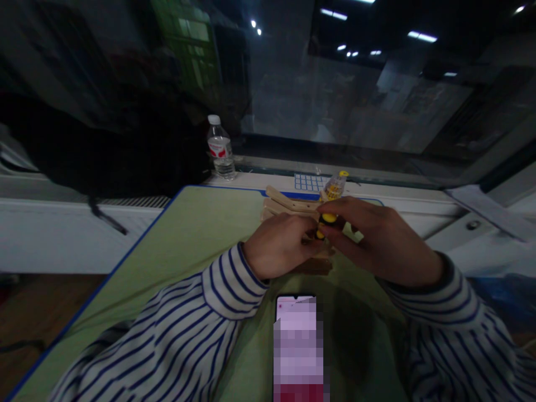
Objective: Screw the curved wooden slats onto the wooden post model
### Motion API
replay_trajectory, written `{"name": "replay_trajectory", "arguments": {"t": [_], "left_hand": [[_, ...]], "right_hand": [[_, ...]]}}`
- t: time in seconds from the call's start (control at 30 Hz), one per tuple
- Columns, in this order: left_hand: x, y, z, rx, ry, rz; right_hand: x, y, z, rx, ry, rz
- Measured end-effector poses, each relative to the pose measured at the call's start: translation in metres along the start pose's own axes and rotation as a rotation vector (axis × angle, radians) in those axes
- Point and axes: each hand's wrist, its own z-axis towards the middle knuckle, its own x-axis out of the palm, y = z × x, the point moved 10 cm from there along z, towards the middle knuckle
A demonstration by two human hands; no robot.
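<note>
Between the thumb and fingertips of my right hand (383, 240) is a small rounded yellow-and-black piece (329, 218); its exact kind does not show. My left hand (282, 245) is closed beside it, fingertips meeting the right ones, and what they pinch is mostly hidden. Light wooden pieces (288, 202) with small holes lie just beyond my left hand, partly covered by it. Below both hands a darker brown wooden piece (316, 266) shows on the table. A clear container (335, 187) with yellow bits inside stands behind my right fingers.
The green table (167, 245) has a blue edge. A phone (296, 335) lies on it toward me. On the white sill stand a water bottle (220, 152) and a blue-gridded sheet (309, 182). Dark fabric (125, 151) hangs at left; papers (488, 209) lie at right.
</note>
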Motion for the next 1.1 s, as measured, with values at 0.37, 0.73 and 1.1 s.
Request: {"name": "replay_trajectory", "arguments": {"t": [0.37,0.73,1.1], "left_hand": [[0.0005,0.0023,0.0004,-0.039,0.017,0.024],[0.0009,-0.0007,-0.0003,-0.001,0.014,0.014],[0.0006,0.0009,0.0001,-0.003,0.003,0.035]], "right_hand": [[-0.0003,-0.0038,-0.0013,0.01,-0.018,-0.004],[-0.0033,-0.0045,-0.0018,0.01,-0.043,-0.02],[-0.0035,-0.0067,-0.0016,0.028,-0.05,-0.029]]}}
